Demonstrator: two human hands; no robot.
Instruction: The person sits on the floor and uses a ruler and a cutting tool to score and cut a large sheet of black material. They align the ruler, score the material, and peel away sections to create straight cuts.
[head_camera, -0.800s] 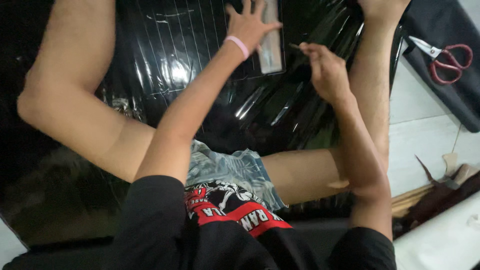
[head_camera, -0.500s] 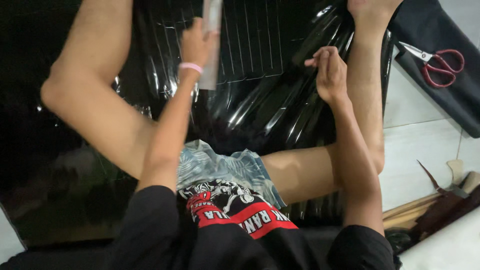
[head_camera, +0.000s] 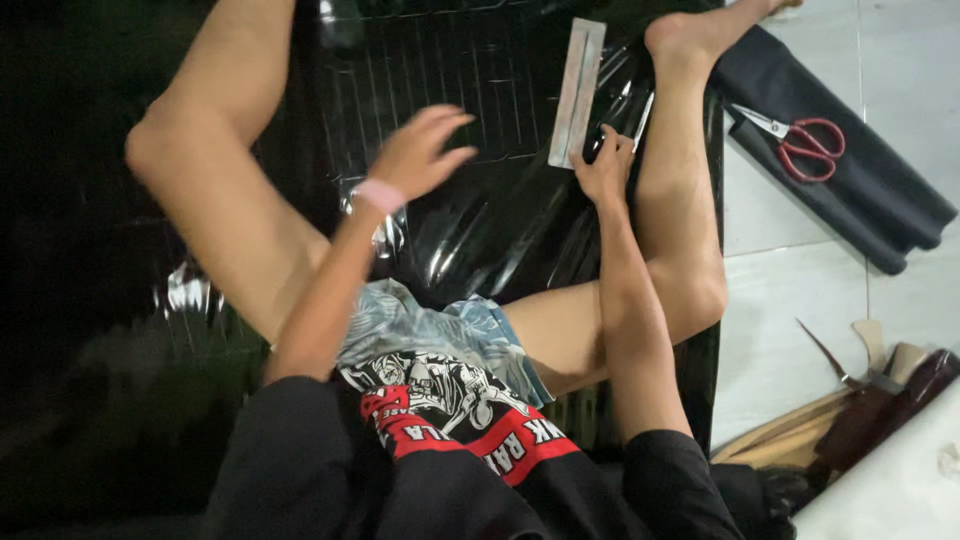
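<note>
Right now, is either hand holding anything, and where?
Right hand pinches a thin light-coloured tool by its lower end, beside the long metal ruler. Left hand hovers open, holding nothing.

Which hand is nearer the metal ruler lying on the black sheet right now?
Right. The right hand rests on the black sheet right at the lower end of the metal ruler, about touching it. The left hand is raised well off to the ruler's left, apart from it.
</note>
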